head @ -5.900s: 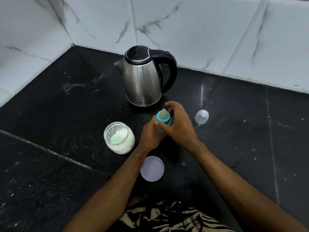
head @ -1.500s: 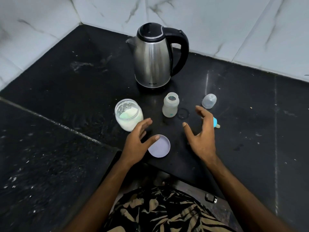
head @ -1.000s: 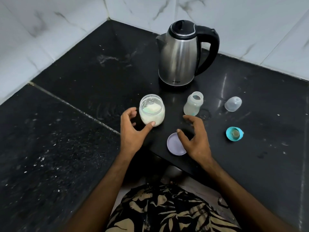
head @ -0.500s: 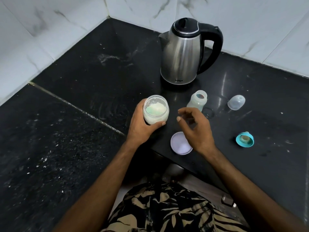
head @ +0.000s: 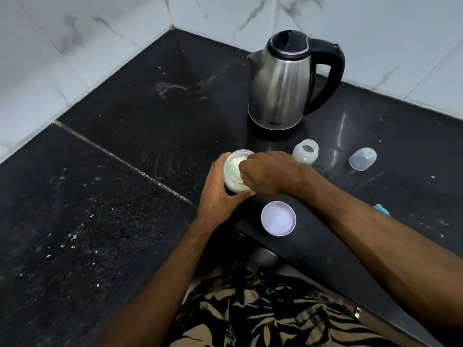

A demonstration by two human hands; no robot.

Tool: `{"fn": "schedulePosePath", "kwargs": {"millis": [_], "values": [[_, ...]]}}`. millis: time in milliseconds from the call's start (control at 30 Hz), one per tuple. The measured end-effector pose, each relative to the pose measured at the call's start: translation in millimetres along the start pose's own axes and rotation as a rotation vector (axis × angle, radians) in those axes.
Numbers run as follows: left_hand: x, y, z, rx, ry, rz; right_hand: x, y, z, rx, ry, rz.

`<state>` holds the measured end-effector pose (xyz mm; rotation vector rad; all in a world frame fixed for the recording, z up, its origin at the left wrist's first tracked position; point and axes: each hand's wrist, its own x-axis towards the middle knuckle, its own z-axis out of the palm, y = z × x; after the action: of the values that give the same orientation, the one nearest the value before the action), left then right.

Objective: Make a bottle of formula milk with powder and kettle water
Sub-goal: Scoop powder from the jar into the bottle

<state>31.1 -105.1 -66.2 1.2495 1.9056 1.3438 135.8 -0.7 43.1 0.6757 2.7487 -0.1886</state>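
My left hand grips the open glass jar of white formula powder from its left side and holds it on the black counter. My right hand is at the jar's mouth with curled fingers dipping inside, where they pinch a pale green scoop lying in the powder. The small open baby bottle stands just right of my right hand, without its top. The steel kettle with black lid and handle stands behind it.
The jar's pale lilac lid lies near the counter's front edge. A clear dome cap lies right of the bottle, and the teal teat ring peeks out behind my right forearm. White marble-patterned tiles wall the corner.
My left hand closed round the powder jar and drew it nearer. My right hand moved from above the lid to the jar's mouth and put its fingers inside.
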Motion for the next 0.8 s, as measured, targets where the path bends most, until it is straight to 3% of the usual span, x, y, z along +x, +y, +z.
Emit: {"fn": "schedulePosePath", "kwargs": {"millis": [133, 267, 433, 800], "values": [[6.4, -9.9, 5.9, 0.069, -0.057, -0.11, 7.4, -6.0, -9.0, -0.046, -0.202, 0.035], [1.8, -9.8, 4.4, 0.048, -0.033, -0.068, 11.7, -4.7, -12.0, 0.011, -0.294, 0.06], [7.7, -11.9, 8.2, 0.071, -0.068, -0.137, 13.8, -2.7, -6.1, 0.055, -0.242, 0.099], [-1.3, -4.0, 2.0, 0.008, 0.01, -0.047, 8.4, -2.7, -7.1, 0.177, -0.071, 0.099]]}}
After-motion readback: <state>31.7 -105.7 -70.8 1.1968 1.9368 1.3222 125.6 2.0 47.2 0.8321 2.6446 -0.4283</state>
